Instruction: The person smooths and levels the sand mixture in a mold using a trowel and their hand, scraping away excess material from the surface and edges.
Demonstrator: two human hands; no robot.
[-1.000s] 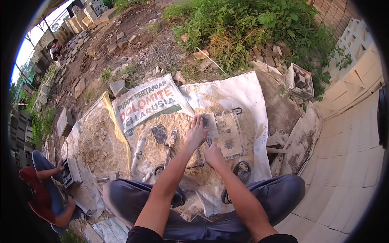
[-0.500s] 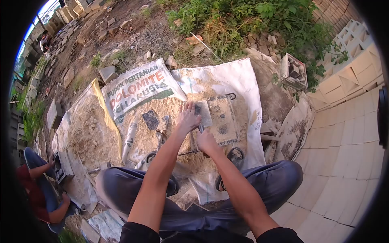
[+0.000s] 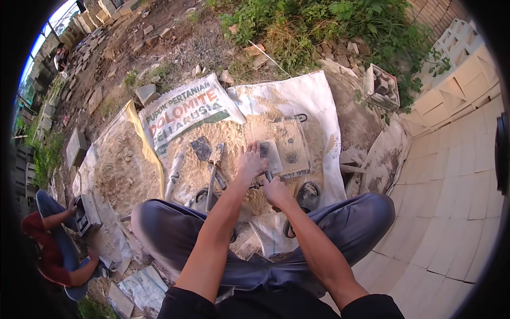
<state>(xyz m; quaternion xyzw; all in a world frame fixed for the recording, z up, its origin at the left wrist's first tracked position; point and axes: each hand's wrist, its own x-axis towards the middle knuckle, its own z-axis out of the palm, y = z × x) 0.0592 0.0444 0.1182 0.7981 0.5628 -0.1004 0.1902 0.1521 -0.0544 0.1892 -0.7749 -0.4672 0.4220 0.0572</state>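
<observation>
My right hand (image 3: 277, 192) is wrapped round the handle of a flat metal trowel (image 3: 271, 156), whose blade lies over the sandy mould. My left hand (image 3: 251, 161) rests beside the blade's left edge with its fingers stretched out. Under and right of the blade sits a rectangular mould (image 3: 294, 146) filled with pale sandy material, with dark round spots on its surface and a wire loop at its top corner. Left of my left hand, a dark flat-bladed tool (image 3: 201, 149) and a sand-coated tool (image 3: 215, 159) lie on the sand.
White sacks (image 3: 322, 101) lie under the sand. A co-worker in a red shirt (image 3: 49, 250) sits at the left, hands at a patterned block (image 3: 88, 213). Another patterned block (image 3: 382, 87) lies at the right, near stacked pale blocks (image 3: 451, 186). One more person (image 3: 60, 58) is far back.
The trowel and both hands have moved toward my body along the mould's left side. The camera view has also shifted.
</observation>
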